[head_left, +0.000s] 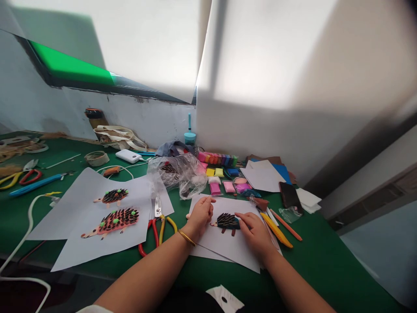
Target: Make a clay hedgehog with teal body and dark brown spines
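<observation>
A small hedgehog figure [228, 221] with dark spikes, a blue-black body and brown legs lies on white paper [211, 240] in front of me. My left hand [202, 214] is closed just left of and above the figure, over the paper; whatever its fingers may hold is hidden. At the figure's right end rests my right hand [253, 230], its fingers bent together with the fingertips at the spikes and body. Anything between those fingertips is too small to name.
Left lie two finished-looking hedgehogs [119, 221] on paper sheets, then red-handled and yellow-handled scissors [158, 208]. Behind are a plastic bag [177, 171] and colored clay packs [215, 188]. A yellow cutter [276, 230], an orange stick [286, 224] and a dark phone [289, 196] lie right.
</observation>
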A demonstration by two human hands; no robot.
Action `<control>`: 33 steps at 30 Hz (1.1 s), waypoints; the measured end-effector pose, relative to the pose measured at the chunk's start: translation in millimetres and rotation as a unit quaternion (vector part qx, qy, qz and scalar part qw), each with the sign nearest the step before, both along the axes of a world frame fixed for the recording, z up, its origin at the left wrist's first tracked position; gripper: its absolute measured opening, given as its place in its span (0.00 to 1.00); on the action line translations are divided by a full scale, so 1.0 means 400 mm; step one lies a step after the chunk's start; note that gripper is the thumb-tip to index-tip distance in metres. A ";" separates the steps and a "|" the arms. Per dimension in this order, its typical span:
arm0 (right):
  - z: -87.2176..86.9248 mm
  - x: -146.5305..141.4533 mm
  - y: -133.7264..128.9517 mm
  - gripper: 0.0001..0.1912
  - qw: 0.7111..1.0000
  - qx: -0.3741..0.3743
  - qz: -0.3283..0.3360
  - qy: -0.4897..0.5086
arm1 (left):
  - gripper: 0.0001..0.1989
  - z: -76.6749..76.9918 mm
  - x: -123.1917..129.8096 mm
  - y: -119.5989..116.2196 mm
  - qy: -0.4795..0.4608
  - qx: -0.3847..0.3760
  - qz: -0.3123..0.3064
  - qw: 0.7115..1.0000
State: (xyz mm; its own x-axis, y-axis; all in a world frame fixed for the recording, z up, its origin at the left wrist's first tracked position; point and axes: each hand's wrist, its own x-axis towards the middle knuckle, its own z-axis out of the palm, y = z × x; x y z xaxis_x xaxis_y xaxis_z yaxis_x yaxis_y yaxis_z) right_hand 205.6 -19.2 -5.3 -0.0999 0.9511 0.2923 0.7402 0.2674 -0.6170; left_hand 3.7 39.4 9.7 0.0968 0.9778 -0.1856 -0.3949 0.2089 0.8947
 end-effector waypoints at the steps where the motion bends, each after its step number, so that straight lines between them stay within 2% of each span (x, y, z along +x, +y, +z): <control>1: 0.000 0.000 0.001 0.20 1.000 0.000 -0.004 -0.002 | 0.16 -0.003 0.000 0.001 0.002 0.003 -0.008 1.000; 8: -0.002 -0.001 0.005 0.20 0.999 -0.017 -0.004 -0.028 | 0.18 -0.011 -0.001 0.004 0.008 0.010 -0.022 1.000; 12: -0.008 0.004 0.005 0.20 1.000 0.012 -0.013 -0.013 | 0.20 0.000 -0.004 -0.003 -0.020 0.007 -0.039 0.999; 14: -0.005 -0.001 0.003 0.20 0.999 0.043 -0.017 0.000 | 0.24 0.006 -0.005 -0.009 -0.056 0.003 -0.071 0.996; 17: 0.017 -0.030 0.000 0.17 0.997 0.079 0.001 0.013 | 0.30 0.008 -0.005 -0.017 -0.095 0.001 -0.155 0.983; 21: 0.071 -0.101 0.007 0.13 0.994 0.092 0.063 0.014 | 0.35 -0.004 -0.002 -0.028 -0.069 0.037 -0.215 0.974; 24: 0.103 -0.146 0.022 0.11 0.994 0.077 0.077 0.018 | 0.35 -0.010 -0.005 -0.033 -0.003 0.078 -0.205 0.976; 27: 0.118 -0.166 0.035 0.09 0.994 0.056 0.086 0.024 | 0.33 -0.007 -0.009 -0.034 0.052 0.122 -0.188 0.973; 30: 0.120 -0.156 0.043 0.09 0.994 0.054 0.083 0.050 | 0.28 -0.008 -0.005 -0.026 0.064 0.139 -0.192 0.969; 33: 0.111 -0.116 0.057 0.10 0.992 0.062 0.042 0.101 | 0.21 -0.022 0.001 -0.006 0.082 0.124 -0.170 0.974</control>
